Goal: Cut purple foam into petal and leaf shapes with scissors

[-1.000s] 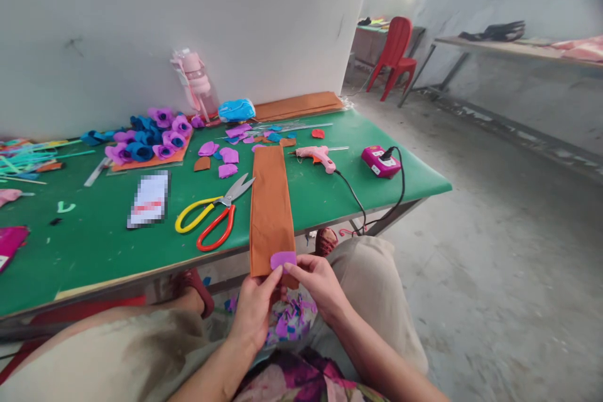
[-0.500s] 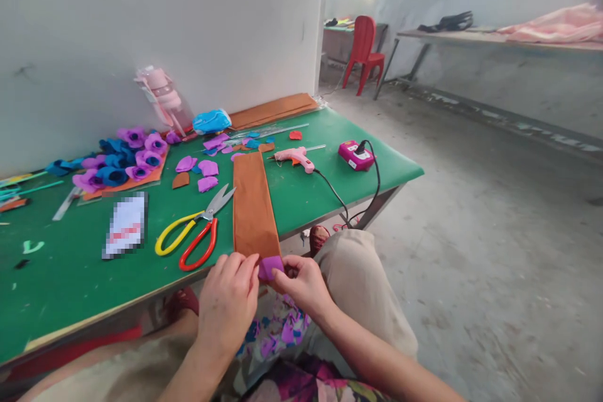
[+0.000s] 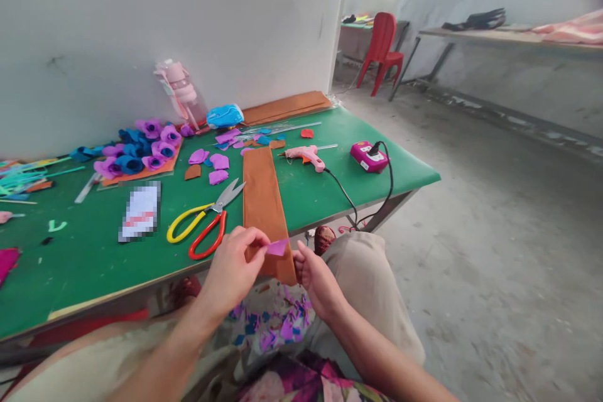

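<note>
Between the thumb and fingers of my left hand point(image 3: 238, 264) is a small purple piece point(image 3: 277, 247), thin like felt or crepe paper. It is held just above a long brown strip point(image 3: 264, 201), which lies across the table edge with its near end over my lap. At that strip's right edge, the curled fingers of my right hand point(image 3: 318, 276) grip it, partly hidden behind it. Scissors point(image 3: 207, 217) with one yellow and one red handle lie open to the left. Past the strip rests a pink glue gun point(image 3: 306, 156).
Cut purple petals point(image 3: 219, 162) and a heap of purple and blue flowers point(image 3: 141, 147) lie on the green table point(image 3: 330, 201). A magenta power socket point(image 3: 367, 158) with a black cord stands at the right. A white board point(image 3: 264, 25) rises behind. Scraps point(image 3: 282, 326) lie below my hands.
My left hand has lifted the purple piece off the strip's near end. My right hand has let go of that piece and moved to the strip's right edge. The view has shifted slightly left.
</note>
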The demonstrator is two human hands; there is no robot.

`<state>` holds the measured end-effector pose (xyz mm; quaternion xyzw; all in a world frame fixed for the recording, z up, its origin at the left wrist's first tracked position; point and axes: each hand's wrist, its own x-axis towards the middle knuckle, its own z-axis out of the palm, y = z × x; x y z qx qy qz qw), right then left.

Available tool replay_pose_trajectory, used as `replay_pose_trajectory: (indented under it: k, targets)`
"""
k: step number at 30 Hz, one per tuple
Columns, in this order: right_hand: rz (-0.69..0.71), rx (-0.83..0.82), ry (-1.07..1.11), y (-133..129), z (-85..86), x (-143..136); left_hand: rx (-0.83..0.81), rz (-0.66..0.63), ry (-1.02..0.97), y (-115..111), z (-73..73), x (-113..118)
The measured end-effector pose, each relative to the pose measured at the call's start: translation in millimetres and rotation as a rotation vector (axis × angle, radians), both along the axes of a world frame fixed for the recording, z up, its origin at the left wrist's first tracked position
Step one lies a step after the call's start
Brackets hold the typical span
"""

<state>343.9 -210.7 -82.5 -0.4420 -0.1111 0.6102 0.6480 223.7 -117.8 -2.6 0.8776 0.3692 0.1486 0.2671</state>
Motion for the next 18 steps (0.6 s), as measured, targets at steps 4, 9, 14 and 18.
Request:
replay_pose_trajectory:
  k: [4, 9, 14, 18]
  targets:
    - [0.021, -0.032, 0.1, 1.4, -0.3, 4.4, -0.14, -0.267, 0.113, 24.2, 19.3, 8.8]
    - [-0.03, -0.071, 0.124, 2.7, -6.1, 4.9, -0.181, -0.489, 0.279, 37.5, 22.6, 23.7]
    - [-0.034, -0.035, 0.064, 2.6, -9.5, 3.5, -0.124, -0.527, 0.288, 38.8, 15.5, 29.2]
    - [0.025, 0.056, -0.016, 1.3, -2.1, 3.7, -0.099, -0.516, 0.282, 40.6, 9.2, 28.9]
